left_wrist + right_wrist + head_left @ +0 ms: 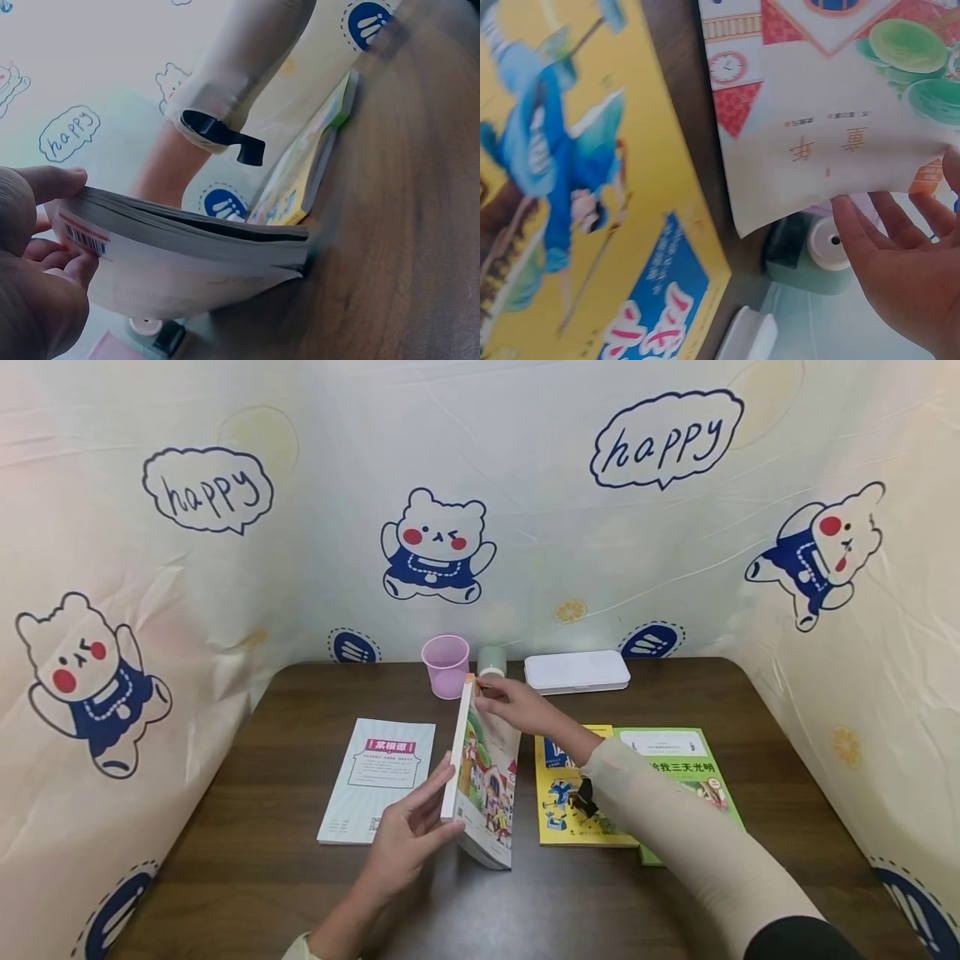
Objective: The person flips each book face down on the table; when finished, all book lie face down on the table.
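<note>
A thick paperback book (486,781) stands on its edge over the middle of the table, spine up and to the left, its illustrated cover facing right. My left hand (405,839) grips its near end, thumb on one side and fingers on the other; a barcode on the book (187,281) shows beside these fingers in the left wrist view. At the far end, my right hand (519,706) pinches the top corner by the orange label. The right wrist view has that hand (911,255) with its thumb and fingers at the book's edge, below printed green bowls.
A pale blue book (386,802) lies at left. On the right a yellow book (555,822) adjoins a green book (675,743), partly under my right forearm. Along the back stand a pink cup (446,667), a grey-green object (492,658) with a white round part, and a white case (577,672).
</note>
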The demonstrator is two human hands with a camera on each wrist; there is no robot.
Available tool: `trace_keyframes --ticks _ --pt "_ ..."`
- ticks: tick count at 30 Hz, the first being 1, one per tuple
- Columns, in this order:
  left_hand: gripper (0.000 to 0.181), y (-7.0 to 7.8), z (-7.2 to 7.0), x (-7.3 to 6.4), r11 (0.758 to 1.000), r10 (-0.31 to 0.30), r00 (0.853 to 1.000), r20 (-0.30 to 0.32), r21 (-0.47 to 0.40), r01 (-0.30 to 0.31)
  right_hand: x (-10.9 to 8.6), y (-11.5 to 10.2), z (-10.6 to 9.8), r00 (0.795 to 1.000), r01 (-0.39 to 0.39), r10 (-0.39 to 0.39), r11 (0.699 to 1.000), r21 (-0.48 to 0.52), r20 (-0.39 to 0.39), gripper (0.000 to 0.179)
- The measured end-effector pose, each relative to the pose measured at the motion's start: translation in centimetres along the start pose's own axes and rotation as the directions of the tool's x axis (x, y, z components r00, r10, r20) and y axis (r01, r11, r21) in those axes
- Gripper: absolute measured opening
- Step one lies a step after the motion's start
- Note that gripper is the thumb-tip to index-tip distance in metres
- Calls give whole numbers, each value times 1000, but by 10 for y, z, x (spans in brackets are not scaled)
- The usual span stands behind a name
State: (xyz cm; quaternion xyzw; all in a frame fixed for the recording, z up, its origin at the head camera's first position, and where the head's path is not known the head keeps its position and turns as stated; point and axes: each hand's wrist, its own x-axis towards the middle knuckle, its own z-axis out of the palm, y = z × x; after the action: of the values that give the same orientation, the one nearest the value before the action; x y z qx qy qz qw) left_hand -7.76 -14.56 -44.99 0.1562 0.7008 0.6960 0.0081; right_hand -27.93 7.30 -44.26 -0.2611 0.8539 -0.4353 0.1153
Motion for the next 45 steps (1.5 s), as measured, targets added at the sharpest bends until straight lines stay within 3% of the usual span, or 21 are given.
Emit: trace_keyframes --ticks 9,18,24,31,40,45 --pt "65 9 -1 -4 995 61 998 -12 80 -60 4 -18 2 999 -35 36 985 169 -3 60" --pt "64 15 -3 -7 983 141 990 21 112 -142 15 -34 13 999 -33 45 924 381 -23 52" --pt "62 17 -7 -8 976 168 986 11 138 -168 21 -40 18 998 -29 52 881 471 -37 54" --pt "61 19 -10 -7 970 193 981 15 151 -193 24 -41 22 997 -18 52 862 507 -53 50" --pt "59 15 -5 -8 964 217 975 41 149 -220 18 -35 16 998 -34 57 878 477 -33 51" --pt "58 12 -1 -9 960 217 975 53 169 -223 10 -35 10 997 -56 71 903 426 -18 57"
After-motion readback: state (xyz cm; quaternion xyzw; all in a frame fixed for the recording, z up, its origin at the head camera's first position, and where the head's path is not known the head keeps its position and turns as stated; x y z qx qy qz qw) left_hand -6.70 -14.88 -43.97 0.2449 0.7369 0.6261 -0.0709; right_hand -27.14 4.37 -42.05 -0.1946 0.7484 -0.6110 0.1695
